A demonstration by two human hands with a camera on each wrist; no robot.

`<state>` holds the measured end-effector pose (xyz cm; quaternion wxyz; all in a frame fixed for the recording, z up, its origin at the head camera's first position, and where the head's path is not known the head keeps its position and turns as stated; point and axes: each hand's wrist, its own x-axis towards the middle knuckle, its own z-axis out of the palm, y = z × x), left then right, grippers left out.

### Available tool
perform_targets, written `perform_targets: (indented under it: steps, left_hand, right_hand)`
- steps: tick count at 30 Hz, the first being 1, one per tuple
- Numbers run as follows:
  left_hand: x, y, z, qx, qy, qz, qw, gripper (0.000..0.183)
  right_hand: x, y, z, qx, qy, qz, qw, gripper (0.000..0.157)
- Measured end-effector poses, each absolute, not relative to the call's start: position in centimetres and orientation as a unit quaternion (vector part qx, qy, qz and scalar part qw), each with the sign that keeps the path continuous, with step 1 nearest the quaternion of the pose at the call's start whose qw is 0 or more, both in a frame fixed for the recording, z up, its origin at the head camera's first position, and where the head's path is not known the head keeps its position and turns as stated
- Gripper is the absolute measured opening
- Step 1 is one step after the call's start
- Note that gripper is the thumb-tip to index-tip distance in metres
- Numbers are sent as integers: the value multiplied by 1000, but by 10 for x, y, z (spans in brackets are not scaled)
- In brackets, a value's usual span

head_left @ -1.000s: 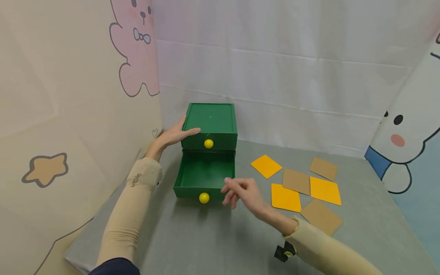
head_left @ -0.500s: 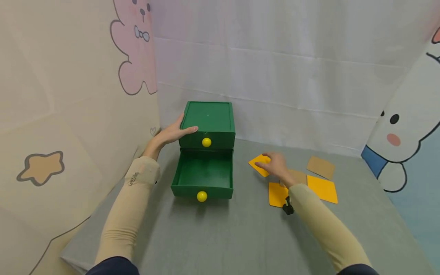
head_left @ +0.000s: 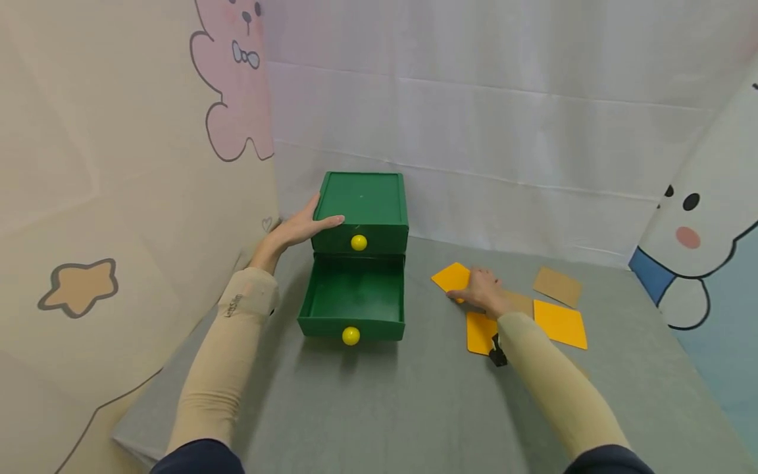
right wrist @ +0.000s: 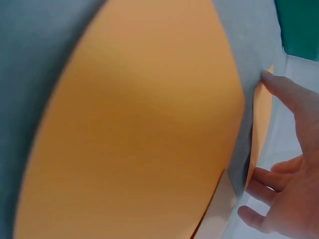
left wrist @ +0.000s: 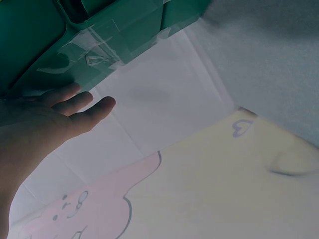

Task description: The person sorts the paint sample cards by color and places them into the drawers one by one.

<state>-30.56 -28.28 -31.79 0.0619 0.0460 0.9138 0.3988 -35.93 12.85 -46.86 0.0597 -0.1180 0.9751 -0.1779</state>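
Note:
My left hand rests on the left side of a green drawer unit, its thumb lying across the top near the front edge. In the left wrist view, extended fingers lie near the unit's taped side. Below the top drawer, the lower drawer is pulled out and looks bare inside. To the right, my right hand holds a yellow card over the grey tabletop. In the right wrist view, thumb and fingers span opposite edges of that card; a dark shadow runs along it.
Other yellow cards and brown cards lie around the right forearm, some partly covered by it. A second yellow card sits just below the right hand. A white cloth wall stands behind the table.
My right hand has moved from the lower drawer's front right corner to the back-left yellow card and closed on its edges. The left hand keeps its place on the drawer unit.

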Motion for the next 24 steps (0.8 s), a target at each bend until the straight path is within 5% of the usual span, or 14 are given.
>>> perform_targets:
  steps: [24]
  left_hand:
    - [-309,-287,-319,46,917,391,68,103]
  right_hand:
    - [-351,127,-466,-140,978,-157,10,78]
